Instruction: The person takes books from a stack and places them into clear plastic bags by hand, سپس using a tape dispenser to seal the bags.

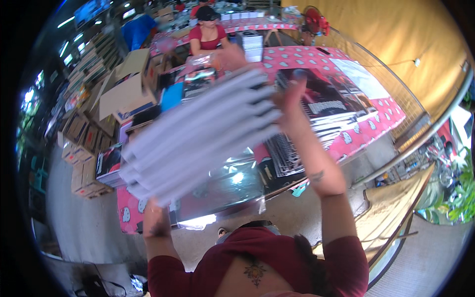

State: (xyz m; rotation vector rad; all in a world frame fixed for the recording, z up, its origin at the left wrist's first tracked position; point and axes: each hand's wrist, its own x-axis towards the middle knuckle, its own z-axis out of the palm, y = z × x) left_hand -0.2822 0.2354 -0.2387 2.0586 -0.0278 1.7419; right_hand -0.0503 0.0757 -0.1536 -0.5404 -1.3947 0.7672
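A thick stack of white-edged books or paper bundles (203, 133), blurred by motion, hangs tilted above the table between my hands. Its layers are staggered, so the edges look stepped. My left hand (156, 218) grips the lower left end, its fingers mostly hidden behind the stack. At the upper right end my right hand (291, 106) is closed on the side, thumb up. Beneath the stack lies clear plastic film (232, 185), shiny with reflected light. Right of it are spiral-bound books (284, 161) and more dark-covered books (321, 94).
A pink patterned cloth (391, 111) covers the table. Open cardboard boxes (129, 94) and stacked cartons (84, 173) stand at the left. Across the table sits a co-worker (208, 34) beside a tall book stack (250, 47). A red fan (315, 21) stands behind.
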